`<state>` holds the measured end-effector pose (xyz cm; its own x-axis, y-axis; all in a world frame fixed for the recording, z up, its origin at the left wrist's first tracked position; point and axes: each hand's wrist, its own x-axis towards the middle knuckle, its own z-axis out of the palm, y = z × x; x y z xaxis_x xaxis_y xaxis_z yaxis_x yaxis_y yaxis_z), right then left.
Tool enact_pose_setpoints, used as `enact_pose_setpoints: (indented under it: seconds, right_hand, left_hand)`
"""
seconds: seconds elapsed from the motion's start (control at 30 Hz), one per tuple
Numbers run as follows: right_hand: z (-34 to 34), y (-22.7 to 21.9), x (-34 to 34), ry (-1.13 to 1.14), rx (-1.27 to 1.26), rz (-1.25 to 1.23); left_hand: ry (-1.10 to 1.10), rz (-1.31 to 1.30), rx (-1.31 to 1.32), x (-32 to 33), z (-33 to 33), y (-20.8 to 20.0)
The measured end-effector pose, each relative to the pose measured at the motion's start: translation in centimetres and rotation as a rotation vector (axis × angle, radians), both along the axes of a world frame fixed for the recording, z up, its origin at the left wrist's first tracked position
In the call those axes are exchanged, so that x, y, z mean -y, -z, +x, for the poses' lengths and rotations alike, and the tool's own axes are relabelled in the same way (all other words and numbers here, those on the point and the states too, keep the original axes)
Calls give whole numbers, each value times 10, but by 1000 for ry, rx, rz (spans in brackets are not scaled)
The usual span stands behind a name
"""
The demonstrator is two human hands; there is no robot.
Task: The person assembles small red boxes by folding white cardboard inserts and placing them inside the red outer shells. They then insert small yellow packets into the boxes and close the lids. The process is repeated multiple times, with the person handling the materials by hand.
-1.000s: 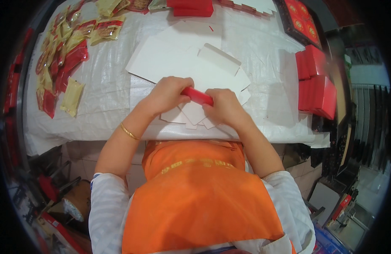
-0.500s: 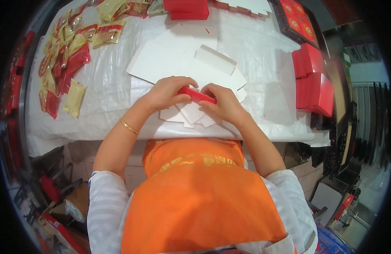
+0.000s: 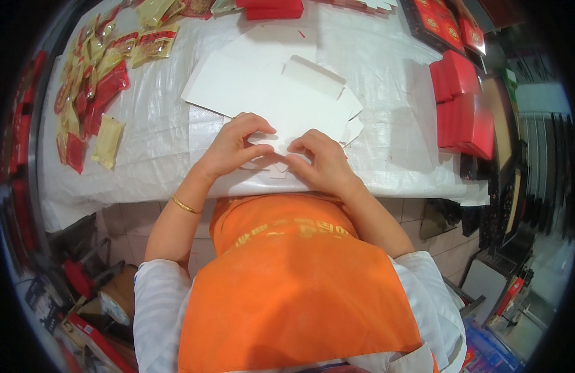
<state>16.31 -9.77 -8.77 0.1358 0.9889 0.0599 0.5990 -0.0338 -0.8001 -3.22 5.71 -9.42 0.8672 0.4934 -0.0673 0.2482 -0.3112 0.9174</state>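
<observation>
Your left hand (image 3: 237, 146) and your right hand (image 3: 324, 163) are positioned just inside the near edge of the table (image 3: 393, 124), over the white card blanks (image 3: 244, 81). Left hand: fingers curved, thumb set apart from them. Right hand: fingers bent, thumb parted from the index finger, tips directed toward the left hand. The fingertips face each other with a narrow gap between; whether either hand grips a piece of white card cannot be determined against the white background.

The card blanks overlap in a loose pile, extending from the middle of the near edge toward the far edge. One folded piece (image 3: 313, 78) lies on top, beyond your right hand. Along the left edge are wrapped packets (image 3: 101, 81), with one cream packet (image 3: 107, 142) at the side of the group facing you. Red boxes (image 3: 464, 124) stand at the right edge. A dark tray (image 3: 417, 28) occupies the far right corner.
</observation>
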Motion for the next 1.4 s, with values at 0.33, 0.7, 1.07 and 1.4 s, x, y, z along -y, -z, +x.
enact_pose_setpoints:
  seconds: [0.33,0.7,1.07,1.4]
  right_hand:
    - [-1,-11,-7,-15,8,-133]
    - [-1,-11,-8,-17,5,-130]
    - [-3,8,-3,-134,412,118]
    - [11,-33,-23,170,86,-171]
  left_hand:
    - [-40,-1,123,-2,0,11]
    - [10,-19,38,-7,-2,7]
    - [-75,10,-11,-4,3,3]
    - [-631,451,220,20,16,-12]
